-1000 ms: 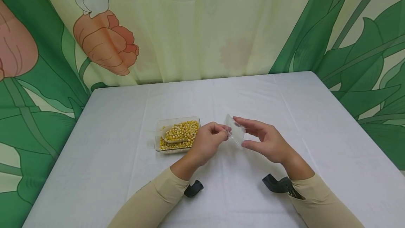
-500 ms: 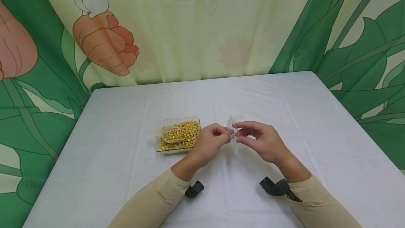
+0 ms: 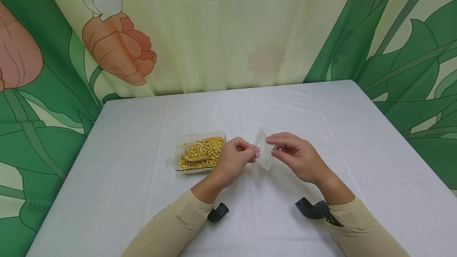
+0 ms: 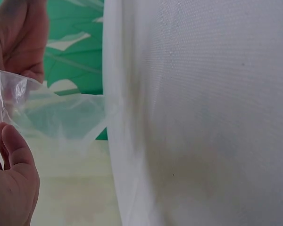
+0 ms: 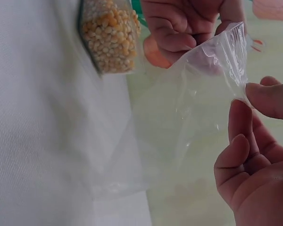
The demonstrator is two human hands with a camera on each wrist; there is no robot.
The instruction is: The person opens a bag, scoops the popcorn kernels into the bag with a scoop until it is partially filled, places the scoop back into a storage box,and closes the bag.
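A thin clear plastic bag (image 3: pixel 263 157) hangs between both hands above the table, with no contents showing. My left hand (image 3: pixel 233 162) pinches its mouth end with curled fingers. At the other side my right hand (image 3: pixel 303 161) is close to the bag in the head view. From the right wrist, the right thumb (image 5: pixel 269 100) and forefinger pinch the bag's gathered edge. To the left of the hands stands a clear rectangular container (image 3: pixel 200 170) of yellow and white corn kernels (image 3: pixel 216 146). A pale scoop (image 3: pixel 186 154), heaped with kernels, lies in it.
A white cloth covers the table (image 3: pixel 135 138). Black wrist mounts stick out below the left cuff (image 3: pixel 219 212) and right cuff (image 3: pixel 310 208). A printed curtain (image 3: pixel 214 31) hangs behind the far table edge.
The right hand moved left to the left fingers at the bag's mouth, then drew back slightly right. The bag turned edge-on, then came back to a broader view. The container stayed put.
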